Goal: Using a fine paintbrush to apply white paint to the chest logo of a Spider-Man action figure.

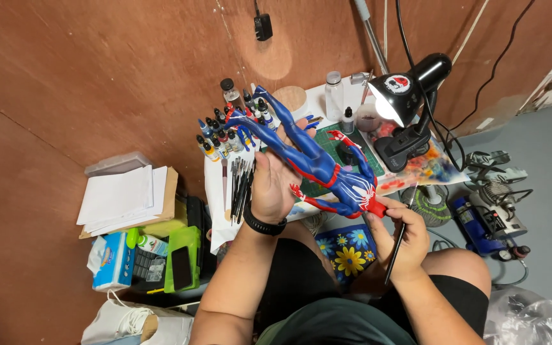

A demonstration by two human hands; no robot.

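Both hands share the figure [317,163] — left hand [273,182] lies open under its legs and back, right hand [400,233] pinches a brush [398,246] at its head — long axis slanting from upper left to lower right above the desk [215,191].

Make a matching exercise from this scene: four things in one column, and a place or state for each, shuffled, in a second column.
Things:
1. blue and red figure
2. thin paintbrush
3. black desk lamp
4. green case with a phone

Places or states:
A. switched on, at the table's far right
B. on the floor by the left elbow
C. resting across the left hand
D. gripped in the right hand

Pairs: 1-C, 2-D, 3-A, 4-B
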